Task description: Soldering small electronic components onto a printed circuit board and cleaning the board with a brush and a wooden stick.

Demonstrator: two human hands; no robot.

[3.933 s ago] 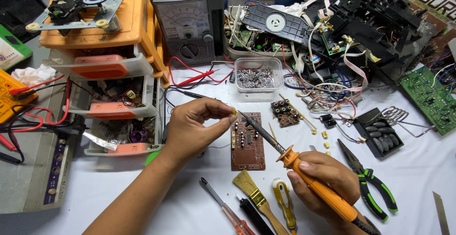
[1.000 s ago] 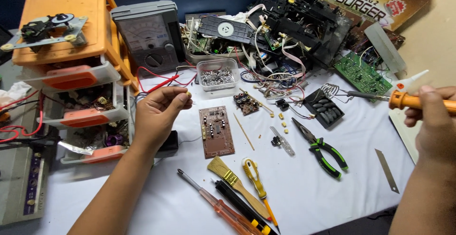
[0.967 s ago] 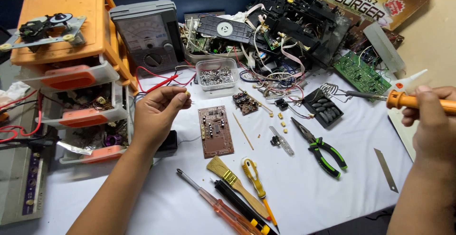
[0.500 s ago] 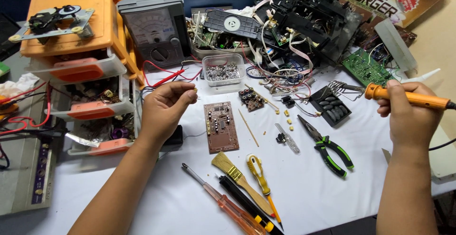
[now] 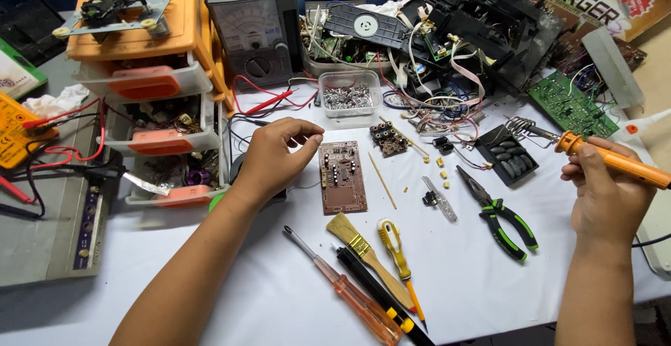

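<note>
My left hand (image 5: 276, 157) hovers just left of a brown circuit board (image 5: 342, 177) lying flat on the white tabletop. Thumb and fingertips are pinched together, seemingly on a thin solder wire (image 5: 304, 186) that trails out under the palm. My right hand (image 5: 607, 196) is far to the right, wrapped around an orange soldering iron (image 5: 618, 164). The iron's metal tip points left into a coiled wire stand (image 5: 524, 128).
Green-handled pliers (image 5: 502, 217), a brush (image 5: 367, 254), a yellow tool (image 5: 393, 244) and screwdrivers (image 5: 349, 291) lie below the board. Behind are a clear parts tub (image 5: 347, 94), an analog meter (image 5: 255, 28), orange drawers (image 5: 140, 73), dismantled electronics (image 5: 454, 31) and a green board (image 5: 570, 105).
My right hand has carried the soldering iron away from the board to the right, and its tip now sits at the coil stand. My left hand has stayed pinched beside the board.
</note>
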